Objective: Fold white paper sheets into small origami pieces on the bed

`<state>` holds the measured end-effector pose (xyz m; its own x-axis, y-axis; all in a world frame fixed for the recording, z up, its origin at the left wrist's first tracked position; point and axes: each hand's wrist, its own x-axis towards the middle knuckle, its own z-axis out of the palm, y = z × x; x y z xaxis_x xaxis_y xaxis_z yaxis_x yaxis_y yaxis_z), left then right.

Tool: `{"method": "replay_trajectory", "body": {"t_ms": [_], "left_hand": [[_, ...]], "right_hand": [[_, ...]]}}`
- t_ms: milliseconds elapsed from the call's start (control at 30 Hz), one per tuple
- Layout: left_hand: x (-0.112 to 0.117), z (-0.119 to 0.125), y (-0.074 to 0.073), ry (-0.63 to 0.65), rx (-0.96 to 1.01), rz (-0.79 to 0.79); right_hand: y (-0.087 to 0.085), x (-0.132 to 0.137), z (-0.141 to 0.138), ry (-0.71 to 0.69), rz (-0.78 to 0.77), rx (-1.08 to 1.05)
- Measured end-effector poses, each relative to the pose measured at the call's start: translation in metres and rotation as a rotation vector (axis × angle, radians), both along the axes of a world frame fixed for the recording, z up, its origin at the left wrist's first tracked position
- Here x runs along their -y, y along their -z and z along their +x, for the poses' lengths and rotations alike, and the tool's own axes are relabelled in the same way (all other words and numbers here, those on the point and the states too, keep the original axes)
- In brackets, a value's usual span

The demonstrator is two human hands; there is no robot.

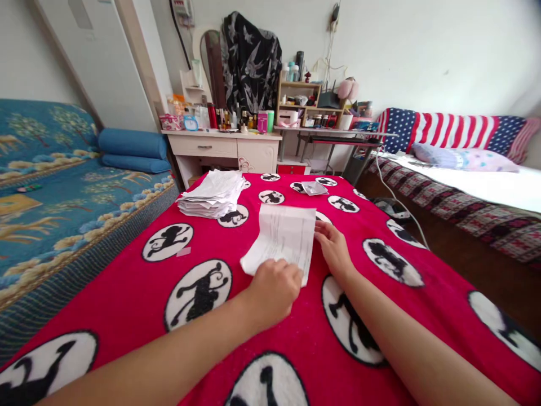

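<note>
A printed sheet of paper (284, 231) is held slightly curved above the red cloth, with lines of text on its face. My left hand (274, 294) is closed on its lower edge, knuckles up. At the sheet's right edge, my right hand (333, 247) pinches the paper, its fingertips partly hidden behind it. A thick, uneven stack of papers (213, 194) lies beyond and to the left of the sheet. Farther back on the right rests a small silvery flat packet (314, 188).
The red cloth (262, 332) with black figures in white ovals covers the table. A small pale scrap (183, 251) lies on its left part. A blue patterned sofa (84, 192) flanks the left; a bed (473, 180) stands at right. Behind is a cluttered dresser (211, 148).
</note>
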<state>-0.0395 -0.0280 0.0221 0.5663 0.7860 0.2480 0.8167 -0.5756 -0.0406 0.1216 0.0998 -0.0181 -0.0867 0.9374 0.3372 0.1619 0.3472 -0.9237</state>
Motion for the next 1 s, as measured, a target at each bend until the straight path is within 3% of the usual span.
{"method": "replay_trajectory", "body": {"t_ms": [67,167,367,500,600,733,800,867,1000], "left_hand": [[0.012,0.013,0.014,0.013,-0.027,0.003],[0.017,0.018,0.021,-0.021,-0.003,0.007],[0.018,0.012,0.013,-0.002,0.161,-0.042],[0.013,-0.002,0.009,0.034,0.406,-0.067],[0.002,-0.019,0.004,-0.03,0.603,0.066],[-0.013,-0.042,-0.001,-0.194,0.771,0.378],[-0.018,-0.051,-0.002,-0.198,0.869,0.433],[-0.02,-0.057,-0.002,-0.207,0.958,0.358],[-0.022,-0.062,0.002,-0.212,0.992,0.019]], "right_hand": [[-0.001,-0.001,0.004,-0.014,-0.071,-0.114],[-0.004,0.0,0.004,0.007,-0.102,-0.15],[-0.007,0.008,-0.003,-0.129,-0.103,-0.066],[-0.01,0.013,-0.003,-0.216,-0.05,-0.124],[-0.01,0.016,-0.001,-0.247,-0.016,-0.116],[-0.01,0.021,0.0,-0.211,0.084,-0.044],[-0.013,0.027,0.0,-0.239,0.118,0.031],[-0.018,0.034,0.003,-0.343,0.164,0.134],[-0.029,0.052,0.013,-0.559,0.322,0.391]]}}
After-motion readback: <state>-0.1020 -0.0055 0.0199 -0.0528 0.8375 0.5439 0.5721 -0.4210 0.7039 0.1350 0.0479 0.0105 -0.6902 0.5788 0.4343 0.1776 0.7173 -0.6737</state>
